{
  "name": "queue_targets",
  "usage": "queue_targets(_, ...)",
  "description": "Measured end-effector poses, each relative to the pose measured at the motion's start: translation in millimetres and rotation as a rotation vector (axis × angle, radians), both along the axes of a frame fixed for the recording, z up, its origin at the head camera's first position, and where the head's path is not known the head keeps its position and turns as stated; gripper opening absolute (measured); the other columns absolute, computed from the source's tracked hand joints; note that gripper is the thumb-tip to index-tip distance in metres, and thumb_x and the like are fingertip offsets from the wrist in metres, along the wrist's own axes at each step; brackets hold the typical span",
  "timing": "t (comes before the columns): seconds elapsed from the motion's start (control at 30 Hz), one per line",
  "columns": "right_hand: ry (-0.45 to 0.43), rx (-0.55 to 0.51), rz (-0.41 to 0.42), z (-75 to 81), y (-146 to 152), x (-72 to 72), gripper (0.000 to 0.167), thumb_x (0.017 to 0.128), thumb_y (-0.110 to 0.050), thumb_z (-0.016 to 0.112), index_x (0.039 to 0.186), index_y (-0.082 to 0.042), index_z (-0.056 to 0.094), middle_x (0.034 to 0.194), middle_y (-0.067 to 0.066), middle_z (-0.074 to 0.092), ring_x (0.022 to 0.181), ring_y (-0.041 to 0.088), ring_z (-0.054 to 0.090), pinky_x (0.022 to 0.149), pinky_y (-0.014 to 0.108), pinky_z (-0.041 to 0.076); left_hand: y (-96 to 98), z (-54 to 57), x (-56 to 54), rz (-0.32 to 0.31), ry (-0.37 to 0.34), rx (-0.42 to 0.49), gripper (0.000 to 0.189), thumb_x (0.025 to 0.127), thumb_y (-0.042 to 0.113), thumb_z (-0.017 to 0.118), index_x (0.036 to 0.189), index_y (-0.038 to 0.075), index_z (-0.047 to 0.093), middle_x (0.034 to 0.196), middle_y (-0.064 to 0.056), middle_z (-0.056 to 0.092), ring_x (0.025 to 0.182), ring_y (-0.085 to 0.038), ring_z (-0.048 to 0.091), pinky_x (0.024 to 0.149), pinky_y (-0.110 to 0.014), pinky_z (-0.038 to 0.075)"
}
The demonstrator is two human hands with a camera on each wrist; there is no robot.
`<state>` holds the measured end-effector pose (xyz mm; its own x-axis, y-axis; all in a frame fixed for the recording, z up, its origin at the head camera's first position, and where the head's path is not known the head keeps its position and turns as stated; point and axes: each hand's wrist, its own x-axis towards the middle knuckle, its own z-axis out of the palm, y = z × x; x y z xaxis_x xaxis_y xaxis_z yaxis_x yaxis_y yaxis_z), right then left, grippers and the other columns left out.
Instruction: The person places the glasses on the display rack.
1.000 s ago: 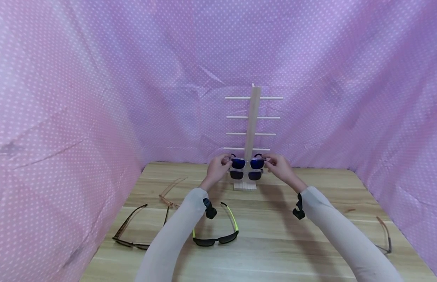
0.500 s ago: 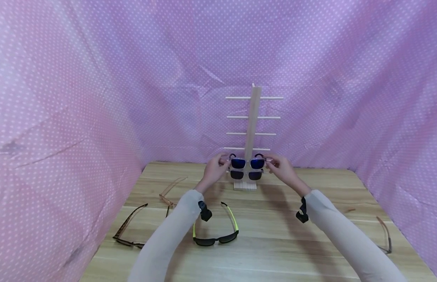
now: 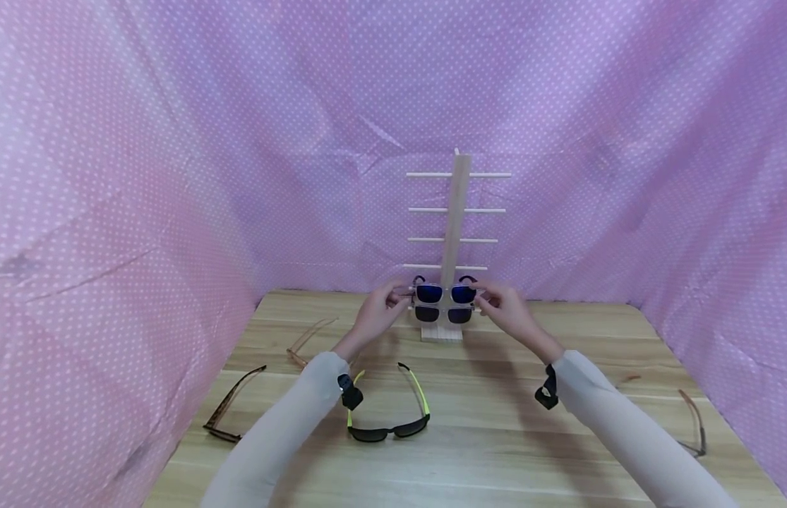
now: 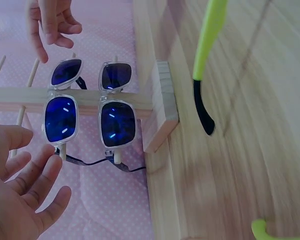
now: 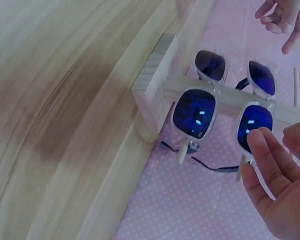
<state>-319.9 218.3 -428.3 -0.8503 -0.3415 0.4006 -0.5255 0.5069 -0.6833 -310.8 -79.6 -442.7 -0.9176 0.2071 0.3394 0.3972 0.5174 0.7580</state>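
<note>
Two pairs of clear-framed sunglasses with blue lenses hang one above the other on a wooden glasses rack. The upper sunglasses sit on the second-lowest peg, the lower sunglasses just beneath. My left hand is beside the upper pair's left end; its fingers are spread and hold nothing in the left wrist view. At the right end, my right hand has loosely bent fingers with nothing gripped. In the right wrist view its fingertips overlap the upper pair's lens.
Black-and-yellow sunglasses lie on the wooden table. Brown-patterned glasses are at the left, partly behind my sleeve, with light-orange glasses farther back. More glasses lie at the right, partly hidden by my right arm.
Both hands have let go of the upper sunglasses, which stay on the rack. My left hand has drawn back to the left, its fingers opening; my right has shifted slightly.
</note>
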Motion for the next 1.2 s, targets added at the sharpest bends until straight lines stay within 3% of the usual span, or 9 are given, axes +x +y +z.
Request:
queue_targets(0.2, -0.017, 0.015, 0.044, 0.7, -12, 10.1, 0.029, 0.097, -0.001, 0.065, 0.125, 0.005, 0.067, 0.082, 0.017, 0.072, 0.064, 0.008, 0.063, 0.057, 0.021, 0.05, -16.2, -2.4, 14.7, -0.025, 0.024, -0.073, 0.036, 0.098, 0.015, 0.068, 0.132, 0.003, 0.063, 0.095, -0.009, 0.072, 0.086, -0.019, 0.066, 0.081, -0.034, 0.056)
queue_targets(0.37, 0.009, 0.057, 0.075, 0.4, -23, 15.9, 0.028, 0.096, -0.003, 0.068, 0.123, 0.004, 0.069, 0.085, 0.019, 0.074, 0.067, 0.014, 0.066, 0.059, 0.021, 0.051, -26.8, -3.0, 24.7, -0.068, 0.032, -0.118, 0.035, 0.099, 0.012, 0.066, 0.131, 0.0, 0.063, 0.091, -0.008, 0.073, 0.084, -0.018, 0.066, 0.08, -0.032, 0.056)
queue_targets(0.7, -0.03, 0.101, 0.251, -6.7, -45, 30.8, 0.027, 0.095, 0.0, 0.067, 0.122, 0.002, 0.069, 0.088, 0.013, 0.073, 0.069, 0.003, 0.061, 0.062, 0.022, 0.054, -52.5, -10.8, 42.0, -0.135, -0.04, -0.192, 0.034, 0.099, 0.012, 0.066, 0.132, 0.006, 0.063, 0.089, -0.002, 0.07, 0.082, -0.01, 0.061, 0.075, -0.024, 0.052)
queue_targets(1.0, -0.058, 0.221, 0.374, -14.5, -54, 48.3, 0.029, 0.097, -0.005, 0.066, 0.126, 0.0, 0.068, 0.092, 0.011, 0.074, 0.074, 0.007, 0.063, 0.067, 0.023, 0.055, -75.2, -13.2, 65.3, -0.263, -0.047, -0.39, 0.032, 0.099, 0.014, 0.066, 0.13, 0.006, 0.065, 0.086, 0.005, 0.069, 0.081, -0.005, 0.062, 0.073, -0.021, 0.053)
queue_targets(1.2, -0.085, 0.306, 0.429, -22.7, -59, 59.1, 0.03, 0.097, -0.006, 0.066, 0.125, 0.001, 0.067, 0.094, 0.008, 0.074, 0.078, 0.009, 0.066, 0.07, 0.022, 0.055, -88.2, -16.0, 77.9, -0.345, -0.087, -0.413, 0.028, 0.098, 0.015, 0.068, 0.123, 0.004, 0.068, 0.084, 0.005, 0.069, 0.081, -0.004, 0.064, 0.072, -0.021, 0.053)
